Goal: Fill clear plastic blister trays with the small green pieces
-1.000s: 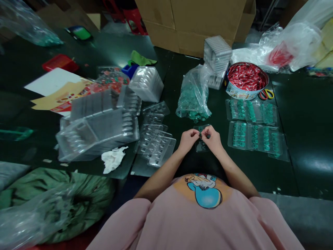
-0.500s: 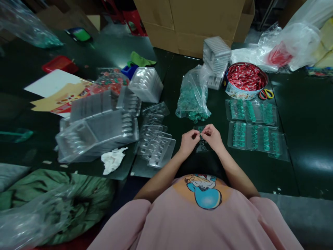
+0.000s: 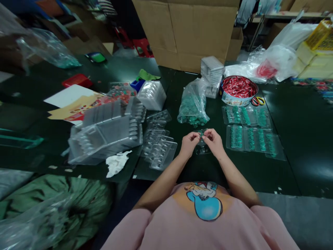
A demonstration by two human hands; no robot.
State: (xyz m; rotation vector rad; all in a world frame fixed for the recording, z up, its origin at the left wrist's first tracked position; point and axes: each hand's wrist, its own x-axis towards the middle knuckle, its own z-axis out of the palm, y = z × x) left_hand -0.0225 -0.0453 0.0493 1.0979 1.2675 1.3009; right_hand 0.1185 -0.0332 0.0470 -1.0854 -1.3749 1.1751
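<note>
Two hands [image 3: 190, 143] [image 3: 214, 141] in near-closed pinches over clear tray [image 3: 203, 149], hold impossible to tell; green-piece bag [image 3: 193, 104] at twelve o'clock.

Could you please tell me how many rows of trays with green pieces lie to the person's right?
2: the back row lies near the scissors, and the front row lies nearer the right hand. Trays overlap in each, so some may be hidden.

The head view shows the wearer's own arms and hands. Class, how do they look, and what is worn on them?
The left hand and right hand are ungloved. The forearms are uncovered, with no watch or bracelet visible. Loose, pale pink sleeves match the shirt.
</note>
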